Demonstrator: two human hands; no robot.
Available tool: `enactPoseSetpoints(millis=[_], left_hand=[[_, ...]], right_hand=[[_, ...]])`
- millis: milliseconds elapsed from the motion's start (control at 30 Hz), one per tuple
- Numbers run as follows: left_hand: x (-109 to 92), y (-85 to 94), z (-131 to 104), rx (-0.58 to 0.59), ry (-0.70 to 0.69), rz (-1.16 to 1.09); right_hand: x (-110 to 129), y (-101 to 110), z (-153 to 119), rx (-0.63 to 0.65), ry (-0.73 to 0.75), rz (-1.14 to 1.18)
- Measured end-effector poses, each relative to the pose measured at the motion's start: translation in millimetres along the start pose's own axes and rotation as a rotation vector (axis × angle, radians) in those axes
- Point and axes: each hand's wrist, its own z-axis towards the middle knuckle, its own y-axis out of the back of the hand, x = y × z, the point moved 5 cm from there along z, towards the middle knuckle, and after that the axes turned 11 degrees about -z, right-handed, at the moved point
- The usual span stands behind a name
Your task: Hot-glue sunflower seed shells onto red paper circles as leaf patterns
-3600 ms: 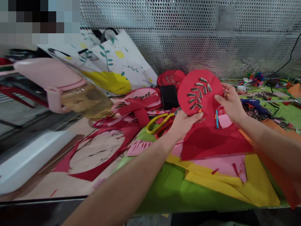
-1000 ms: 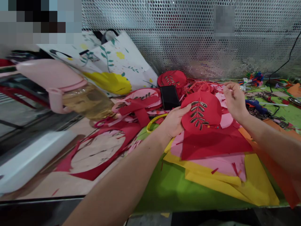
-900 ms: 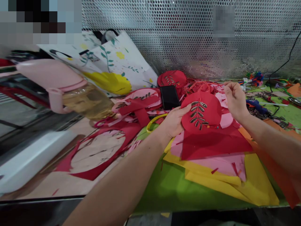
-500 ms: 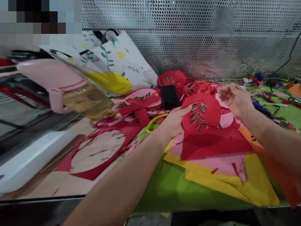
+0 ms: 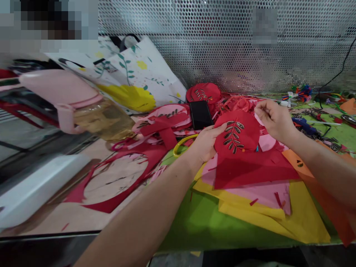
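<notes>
A round red piece with a dark leaf-sprig pattern (image 5: 236, 133) is held at its left edge by my left hand (image 5: 207, 142), thumb on top. Near its upper right edge is my right hand (image 5: 274, 116), thumb and forefinger pinched together; whatever they hold is too small to make out. Under the round piece lie a red sheet (image 5: 253, 170), a pink sheet (image 5: 267, 193) and yellow sheets (image 5: 306, 211), stacked on the green table surface (image 5: 200, 218). An orange strip (image 5: 319, 189) lies to the right of the stack.
Behind my left hand are a black phone (image 5: 200, 115) and a yellow ring-shaped handle (image 5: 180, 144). More round red pieces (image 5: 204, 92) lie by the mesh panel (image 5: 222, 44). At left stand a pink-lidded jug (image 5: 102, 118) and a floral bag (image 5: 150, 70).
My right hand has closed from loosely spread fingers to a pinch, shifting slightly left towards the round piece. The round piece has tilted a little in my left hand.
</notes>
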Motion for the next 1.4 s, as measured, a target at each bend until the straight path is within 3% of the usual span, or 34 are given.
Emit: enactPoseSetpoints(millis=[133, 433, 600, 733, 867, 1133, 1400], left_hand=[[0, -0.9, 1, 0.035, 0.013, -0.009], [0, 1.5, 2, 0.012, 0.001, -0.018], [2, -3.1, -1, 0.075, 0.056, -0.021], [4, -5.5, -3, 0.198, 0.087, -0.015], [2, -6.4, -5, 0.263, 0.104, -0.032], [2, -4.3, -1, 0.193, 0.153, -0.067], [0, -5.0, -2, 0.167, 0.144, -0.048]], right_hand=[[0, -4, -3, 0.084, 0.046, -0.224], [-4, -2, -4, -0.019, 0.025, -0.363], [-2, -8, -2, 0.015, 0.12, -0.099], [-8, -22, -2, 0.185, 0.044, 0.162], [-6, -25, -4, 0.225, 0.001, 0.259], [5, -24, -7, 0.251, 0.029, 0.364], [-2, -26, -6, 0.226, -0.047, 0.367]])
